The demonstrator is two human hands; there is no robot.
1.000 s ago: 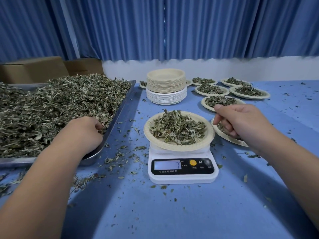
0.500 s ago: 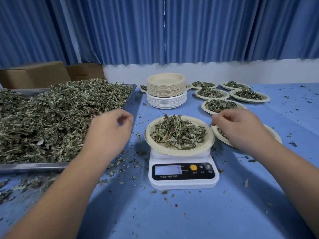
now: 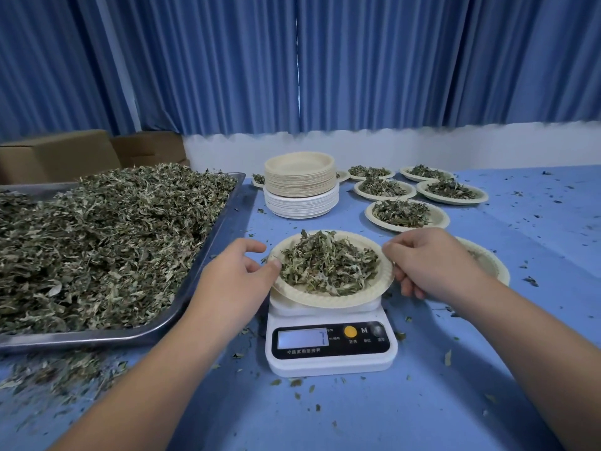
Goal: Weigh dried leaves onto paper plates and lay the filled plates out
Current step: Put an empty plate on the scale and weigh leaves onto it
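Left hand [image 3: 234, 281], right hand [image 3: 434, 265] (two) grip one plate [image 3: 325, 301].

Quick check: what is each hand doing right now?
Left hand: grips the left rim of the filled plate on the scale.
Right hand: grips the same plate's right rim.

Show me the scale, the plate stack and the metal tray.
scale [image 3: 331, 366], head view, white front casing
plate stack [image 3: 299, 183], head view, tan upper side
metal tray [image 3: 81, 340], head view, bare front rim
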